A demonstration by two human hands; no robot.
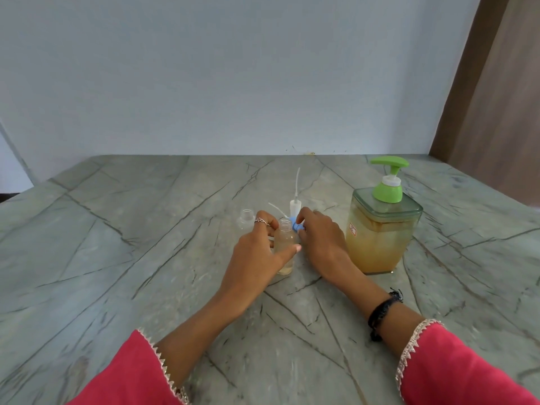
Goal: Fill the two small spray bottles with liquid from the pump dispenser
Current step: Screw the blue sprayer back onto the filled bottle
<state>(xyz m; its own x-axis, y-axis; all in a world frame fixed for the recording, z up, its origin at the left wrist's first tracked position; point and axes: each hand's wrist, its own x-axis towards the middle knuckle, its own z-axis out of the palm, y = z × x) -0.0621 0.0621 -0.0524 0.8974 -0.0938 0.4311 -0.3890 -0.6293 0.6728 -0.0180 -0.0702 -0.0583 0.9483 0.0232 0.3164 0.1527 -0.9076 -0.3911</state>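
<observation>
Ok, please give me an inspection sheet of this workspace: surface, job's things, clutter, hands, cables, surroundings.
Surface: grey-green veined stone table.
Job's things: near bottle uncapped, holds pale liquid; far bottle uncapped, looks empty; pump dispenser about half full; two spray heads, white one standing, blue one.
Clutter: nothing seen.
Hands: left hand grips the near bottle; right hand pinches the blue one.
Cables: nothing seen.
Surroundings: pale wall, brown panel.

Both forearms reach forward from pink sleeves, converging at the middle. The left hand (257,247) has its fingers and thumb curled round something, a ring on one finger. The right hand (320,238), palm down, pinches with curled fingertips; a black band wraps its wrist.
</observation>
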